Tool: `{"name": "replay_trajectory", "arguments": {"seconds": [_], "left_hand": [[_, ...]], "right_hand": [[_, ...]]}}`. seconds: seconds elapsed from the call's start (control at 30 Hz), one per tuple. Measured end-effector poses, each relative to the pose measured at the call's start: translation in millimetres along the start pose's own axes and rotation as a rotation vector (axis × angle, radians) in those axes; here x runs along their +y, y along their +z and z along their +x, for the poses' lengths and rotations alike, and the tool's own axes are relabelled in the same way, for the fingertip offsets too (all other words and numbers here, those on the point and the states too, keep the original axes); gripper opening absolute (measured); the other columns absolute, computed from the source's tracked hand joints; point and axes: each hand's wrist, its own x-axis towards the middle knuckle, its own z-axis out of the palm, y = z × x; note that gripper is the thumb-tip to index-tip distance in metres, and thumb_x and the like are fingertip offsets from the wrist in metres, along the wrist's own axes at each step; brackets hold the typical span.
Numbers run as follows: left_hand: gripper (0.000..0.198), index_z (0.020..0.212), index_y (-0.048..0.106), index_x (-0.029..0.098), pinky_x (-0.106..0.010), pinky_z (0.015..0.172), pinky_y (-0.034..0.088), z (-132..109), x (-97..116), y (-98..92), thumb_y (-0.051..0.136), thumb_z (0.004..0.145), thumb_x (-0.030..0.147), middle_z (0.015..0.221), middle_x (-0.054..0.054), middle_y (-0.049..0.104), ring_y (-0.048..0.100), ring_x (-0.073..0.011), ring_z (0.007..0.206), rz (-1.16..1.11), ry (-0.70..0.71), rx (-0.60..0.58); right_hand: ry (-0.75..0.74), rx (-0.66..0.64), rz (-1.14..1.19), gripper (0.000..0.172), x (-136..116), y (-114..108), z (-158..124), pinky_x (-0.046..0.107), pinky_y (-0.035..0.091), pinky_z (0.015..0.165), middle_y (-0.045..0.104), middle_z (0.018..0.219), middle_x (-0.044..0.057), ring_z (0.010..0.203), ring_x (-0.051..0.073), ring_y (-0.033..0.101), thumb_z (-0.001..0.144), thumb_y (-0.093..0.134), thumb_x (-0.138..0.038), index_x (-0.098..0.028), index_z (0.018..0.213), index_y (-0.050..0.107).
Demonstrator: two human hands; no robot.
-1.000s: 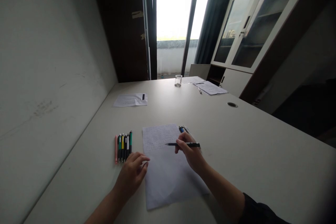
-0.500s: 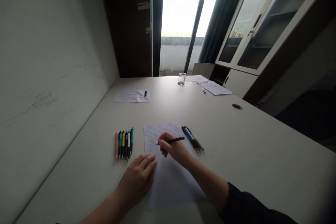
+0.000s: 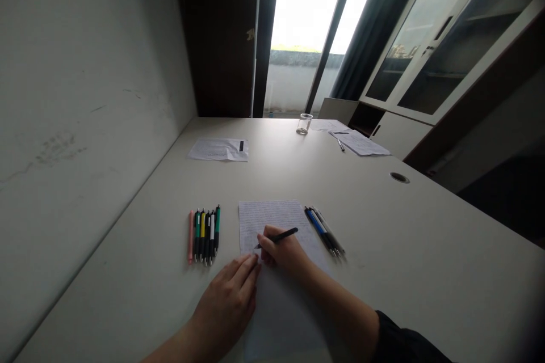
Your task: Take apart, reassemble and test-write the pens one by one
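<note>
A black pen point(image 3: 284, 235) is held in my right hand point(image 3: 283, 252), its tip low at the left part of a written sheet of paper point(image 3: 272, 215). Rows of handwriting fill the sheet's upper part; the lower part looks blank and shaded. My left hand point(image 3: 232, 295) lies flat, fingers outstretched over the sheet's left edge, its fingertips close to the pen tip. Left of the sheet lies a row of several pens point(image 3: 207, 238) in green, yellow, black and white, with a pink pen point(image 3: 191, 238) at its end. Several blue, black and grey pens point(image 3: 324, 232) lie right of it.
A creased printed sheet point(image 3: 219, 149) lies farther back on the white table point(image 3: 170, 193). Toward the far edge stand a clear glass point(image 3: 304, 124) and a stack of papers point(image 3: 361, 142) with a pen point(image 3: 341, 145) beside it. A round cable hole point(image 3: 399, 178) is at right.
My right hand and the pen have moved down the sheet, closer to my left fingertips. The whole view has shifted slightly, with the far objects appearing higher and farther right.
</note>
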Motion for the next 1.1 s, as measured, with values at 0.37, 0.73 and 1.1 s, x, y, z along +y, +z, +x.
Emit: {"name": "replay_trajectory", "arguments": {"seconds": [0.37, 0.73, 1.1], "left_hand": [[0.049, 0.136, 0.052, 0.011, -0.039, 0.107, 0.046, 2.4, 2.1, -3.7, 0.049, 0.087, 0.008, 0.137, -0.012, 0.057, 0.051, -0.0263, 0.126, 0.033, -0.016, 0.009], [0.048, 0.136, 0.052, 0.011, -0.040, 0.107, 0.046, 0.7, 1.6, -2.1, 0.049, 0.088, 0.009, 0.138, -0.012, 0.056, 0.051, -0.0269, 0.127, 0.020, -0.020, 0.006], [0.047, 0.135, 0.052, 0.011, -0.041, 0.107, 0.046, 0.4, 0.8, 0.5, 0.049, 0.088, 0.009, 0.137, -0.012, 0.056, 0.051, -0.0273, 0.127, 0.021, -0.013, 0.010]], "right_hand": [[0.024, -0.001, -0.022, 0.030, -2.7, -0.6, 0.9, 0.020, 0.041, 0.042, 0.058, 0.051, -0.003, 0.043, 0.011, 0.052, 0.089, 0.053, -0.033, -0.021, 0.062, 0.050], [0.021, -0.009, 0.001, 0.030, -0.9, -3.1, 1.1, 0.020, 0.042, 0.042, 0.058, 0.050, -0.003, 0.043, 0.011, 0.052, 0.089, 0.053, -0.033, -0.020, 0.062, 0.051], [0.013, -0.004, -0.026, 0.030, 0.6, -1.5, 2.2, 0.020, 0.041, 0.042, 0.057, 0.050, -0.003, 0.042, 0.010, 0.051, 0.090, 0.052, -0.032, -0.020, 0.063, 0.050]]}}
